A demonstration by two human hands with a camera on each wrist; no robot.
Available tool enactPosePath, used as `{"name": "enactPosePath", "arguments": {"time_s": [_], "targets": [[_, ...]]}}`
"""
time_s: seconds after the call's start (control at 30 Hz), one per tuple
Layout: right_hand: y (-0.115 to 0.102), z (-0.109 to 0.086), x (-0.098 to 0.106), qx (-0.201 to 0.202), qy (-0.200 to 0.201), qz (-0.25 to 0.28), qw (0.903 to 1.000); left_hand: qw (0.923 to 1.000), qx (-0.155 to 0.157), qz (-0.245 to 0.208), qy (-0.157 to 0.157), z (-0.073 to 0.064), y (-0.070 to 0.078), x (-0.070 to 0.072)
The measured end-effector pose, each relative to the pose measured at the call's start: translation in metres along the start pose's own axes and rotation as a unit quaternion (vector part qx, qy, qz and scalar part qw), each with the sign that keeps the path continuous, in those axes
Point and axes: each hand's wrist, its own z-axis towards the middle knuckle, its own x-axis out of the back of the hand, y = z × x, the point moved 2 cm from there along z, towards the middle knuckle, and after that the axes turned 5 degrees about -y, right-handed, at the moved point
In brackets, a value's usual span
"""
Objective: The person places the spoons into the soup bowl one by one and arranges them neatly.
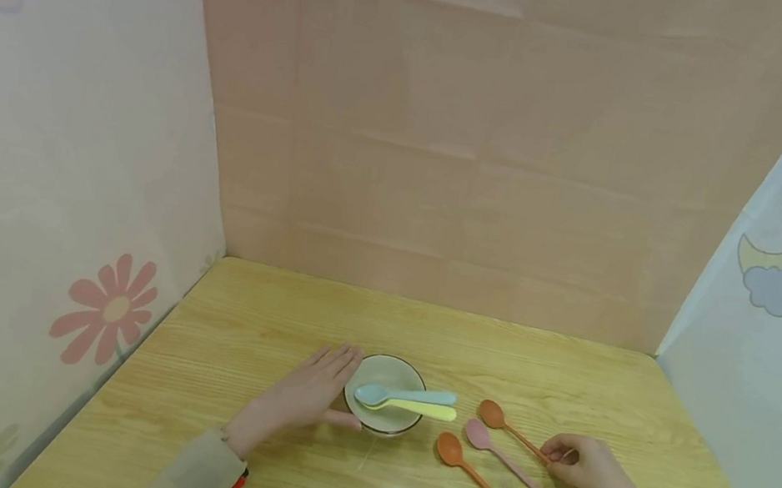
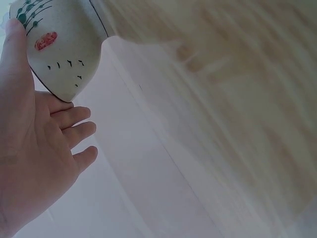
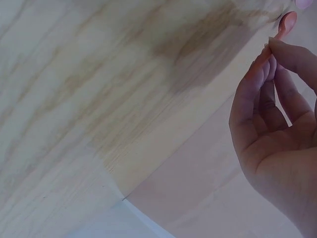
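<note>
A pale bowl [image 1: 390, 369] with a dark rim holds a light blue spoon [image 1: 414, 396] and a yellow spoon [image 1: 419, 408], whose handles reach over its right rim. My left hand [image 1: 308, 392] rests against the bowl's left side, fingers extended and thumb along the near side. The left wrist view shows painted marks on the bowl's outer wall [image 2: 69, 44]. At the right, my right hand [image 1: 585, 467] pinches the handle of an orange spoon [image 1: 491, 413] between thumb and fingertips; its bowl end also shows in the right wrist view.
Between the bowl and my right hand lie a pink spoon [image 1: 479, 434] and a second orange spoon [image 1: 451, 449], side by side on the wooden table [image 1: 322, 301]. Printed cloth walls [image 1: 443, 201] stand at the back and both sides.
</note>
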Motion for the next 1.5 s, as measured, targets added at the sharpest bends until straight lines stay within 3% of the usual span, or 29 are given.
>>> {"name": "enactPosePath", "arguments": {"time_s": [0.53,1.5], "targets": [[-0.010,0.011,0.015,0.038,0.044,-0.036,0.9977,0.9999,0.001,0.010,0.002,0.001,0.001,0.000],[-0.044,0.046,0.047,0.070,0.045,-0.077,0.9935,1.0000,0.004,0.002,-0.002,0.000,-0.001,-0.001]]}}
